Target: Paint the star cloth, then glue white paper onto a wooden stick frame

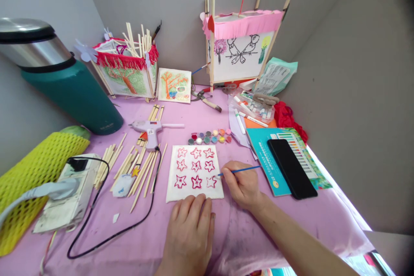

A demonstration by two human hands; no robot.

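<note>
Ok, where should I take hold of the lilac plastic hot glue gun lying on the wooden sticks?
By its handle, from the near side: the lilac plastic hot glue gun lies flat, handle pointing towards the person, nozzle left, glue stick right. The black cord leaves the handle's foot, so probably grip just above it.

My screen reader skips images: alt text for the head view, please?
A right hand holds a thin blue brush to a white sheet of red stars; the left hand rests on the sheet's near edge. Paint pots lie behind.
</note>
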